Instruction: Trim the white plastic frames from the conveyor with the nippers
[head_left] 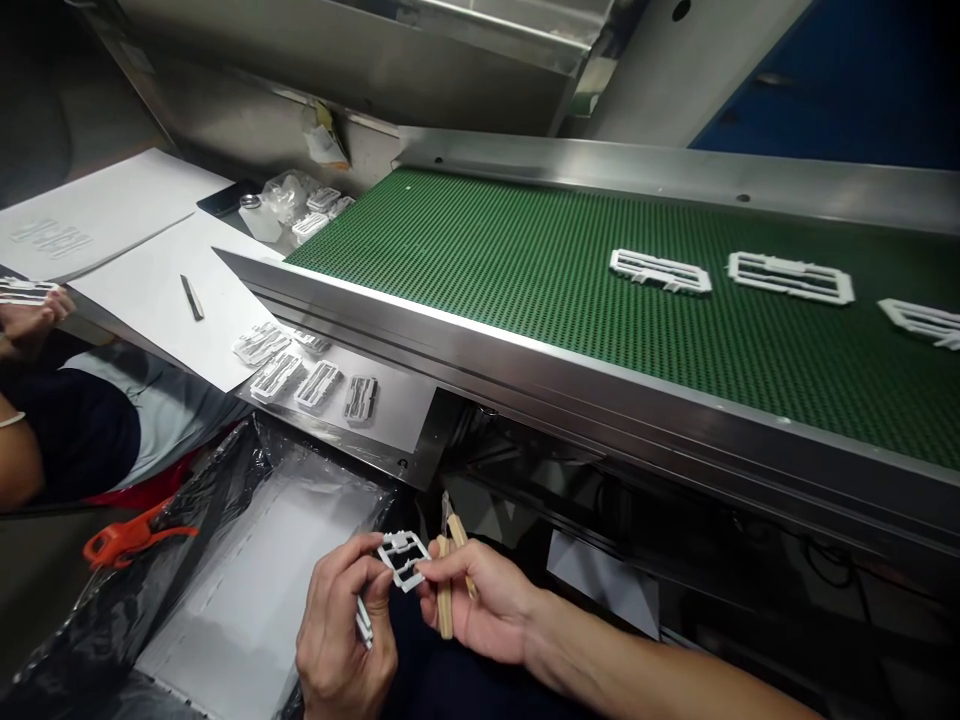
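My left hand grips a white plastic frame between thumb and fingers, tilted in front of me; a second white strip shows below, by the palm. In my right hand sits a pair of nippers with beige handles, the metal jaws pointing up. The right thumb also touches the frame's right edge. More white plastic frames lie on the metal ledge beyond my hands.
A green conveyor belt carries three white parts behind a metal rail. Left are white sheets, a cutter knife, a black-lined box with an orange-handled tool, and another person's hand holding a white part.
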